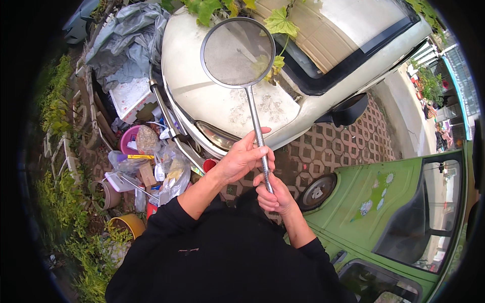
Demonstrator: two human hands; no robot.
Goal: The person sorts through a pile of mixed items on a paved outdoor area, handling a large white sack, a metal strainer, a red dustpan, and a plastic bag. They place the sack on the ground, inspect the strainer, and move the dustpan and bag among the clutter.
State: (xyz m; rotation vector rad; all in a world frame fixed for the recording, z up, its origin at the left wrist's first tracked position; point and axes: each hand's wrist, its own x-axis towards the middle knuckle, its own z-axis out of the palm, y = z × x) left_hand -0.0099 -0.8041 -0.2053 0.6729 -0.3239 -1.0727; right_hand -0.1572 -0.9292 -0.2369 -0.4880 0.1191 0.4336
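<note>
A round fine-mesh skimmer [237,49] with a metal rim and a long tubular metal handle [253,106] is held out in front of me. My left hand [244,157] is around the handle's lower half, thumb in front and fingers behind. Below it, my right hand [276,194] grips the handle's end with curled fingers. The mesh disc appears over the white hood [189,57] of a parked vehicle, and the hood shows through it. Whether the skimmer touches the hood or the leaves cannot be told.
Lobed vine leaves [282,23] hang over the hood and cardboard-covered windshield [318,41]. On the left lie a pink basin [127,142], plastic bags [178,172], a foam box [130,96] and grey sheeting [129,41]. A green van [352,212] stands right, on perforated paving [322,144].
</note>
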